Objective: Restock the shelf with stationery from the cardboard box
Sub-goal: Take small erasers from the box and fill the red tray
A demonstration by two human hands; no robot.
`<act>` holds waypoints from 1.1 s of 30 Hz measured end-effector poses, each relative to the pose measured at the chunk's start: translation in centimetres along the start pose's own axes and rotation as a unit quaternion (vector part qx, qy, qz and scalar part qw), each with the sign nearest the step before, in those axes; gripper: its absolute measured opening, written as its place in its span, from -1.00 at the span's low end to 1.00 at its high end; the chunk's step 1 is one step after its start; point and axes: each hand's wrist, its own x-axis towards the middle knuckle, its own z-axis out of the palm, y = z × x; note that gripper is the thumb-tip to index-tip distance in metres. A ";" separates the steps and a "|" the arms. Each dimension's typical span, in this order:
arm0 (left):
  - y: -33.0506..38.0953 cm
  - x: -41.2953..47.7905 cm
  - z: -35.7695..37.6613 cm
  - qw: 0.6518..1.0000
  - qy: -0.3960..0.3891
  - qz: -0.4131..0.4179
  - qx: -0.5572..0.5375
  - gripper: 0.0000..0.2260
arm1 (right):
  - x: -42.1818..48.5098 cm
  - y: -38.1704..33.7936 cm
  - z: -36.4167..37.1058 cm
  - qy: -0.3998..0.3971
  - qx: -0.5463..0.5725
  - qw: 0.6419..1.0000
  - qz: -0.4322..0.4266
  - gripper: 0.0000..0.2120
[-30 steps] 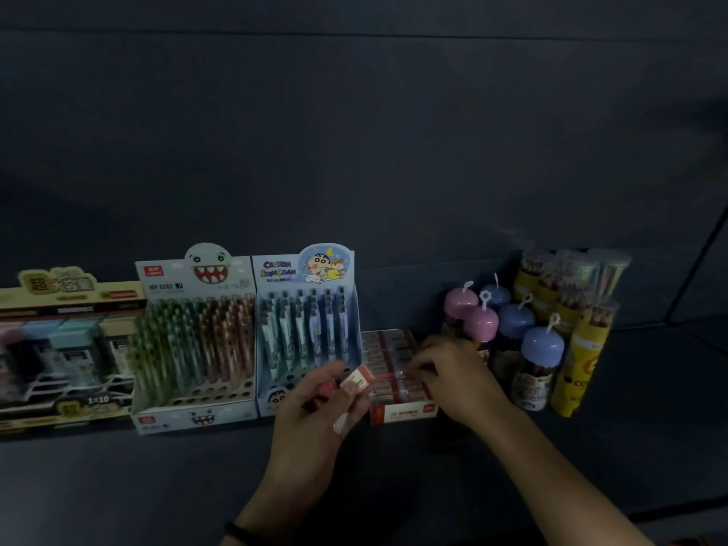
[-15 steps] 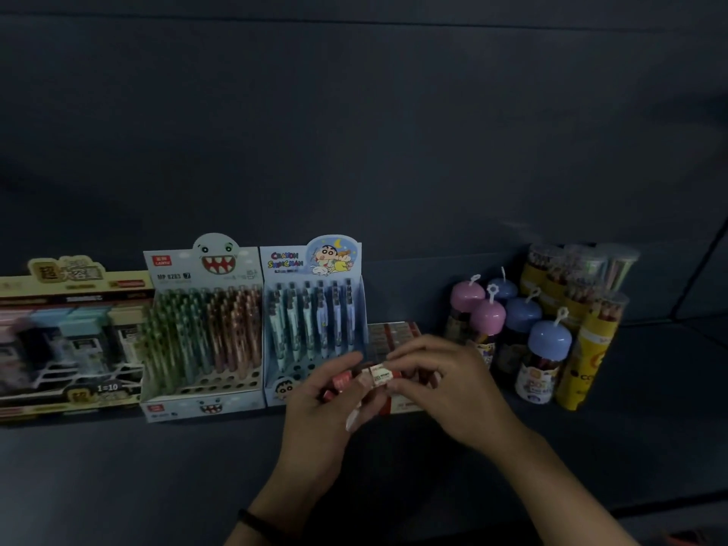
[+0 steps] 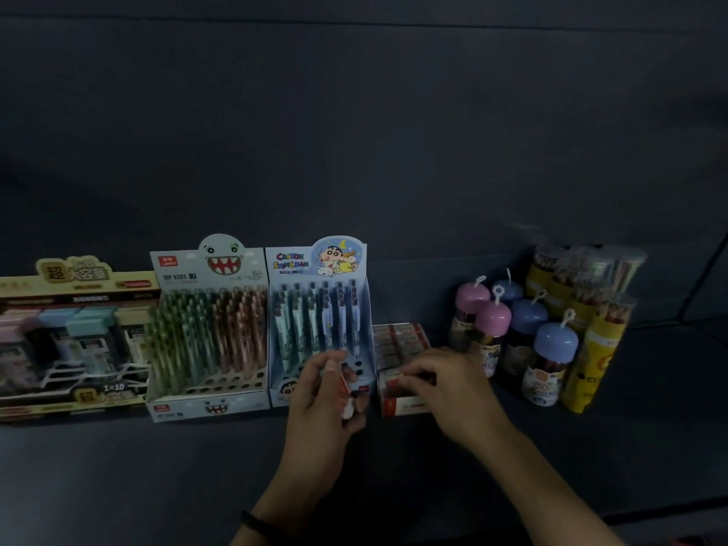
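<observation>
Erasers going into the eraser box (image 3: 400, 372) on the shelf (image 3: 394, 466), between the pen displays and the capped jars.

R hand (image 3: 445, 382) has fingertips pinched on a small red/white eraser (image 3: 396, 384) at the box's front row; L hand (image 3: 323, 392) is closed round a few more erasers (image 3: 346, 392) just beside it, in front of the cartoon pen display (image 3: 319, 321). To do it well: seat each piece flat & label-up in line w/ the rows, feed one at a time from L to R, keep the wrist clear of the purple-cap jar (image 3: 555, 360) nearby. Shelf is dark & matte w/ bare space in front; room v. dim, dark back panel; cardboard supply box not in view.
</observation>
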 end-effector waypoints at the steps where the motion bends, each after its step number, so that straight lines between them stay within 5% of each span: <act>1: 0.1 0.1 -0.1 0.999 -0.014 -0.015 -0.044 -0.81 | 0.2 0.0 0.3 -0.003 -0.020 1.000 -0.004 -0.90; 6: 0.0 0.1 0.1 0.985 -0.061 -0.031 -0.156 -0.51 | 0.6 0.2 0.9 0.009 -0.065 0.998 0.014 -0.88; 12: -0.6 0.1 0.4 0.995 -0.048 0.002 -0.088 -0.70 | 0.7 0.1 -0.8 -0.050 -0.072 0.996 0.004 -0.80; 17: -0.8 0.2 0.3 0.998 -0.056 0.034 0.018 -0.83 | -0.9 -1.3 -1.9 0.086 0.154 0.984 0.030 -0.76; 24: -0.4 -0.4 0.6 0.994 -0.078 0.054 0.056 -0.82 | -1.5 -2.2 -1.2 -0.004 0.237 0.971 -0.022 -0.52; 33: -0.7 -0.1 0.3 0.995 -0.079 0.040 0.053 -0.82 | -2.0 -2.1 -1.4 0.022 0.271 0.962 -0.011 -0.75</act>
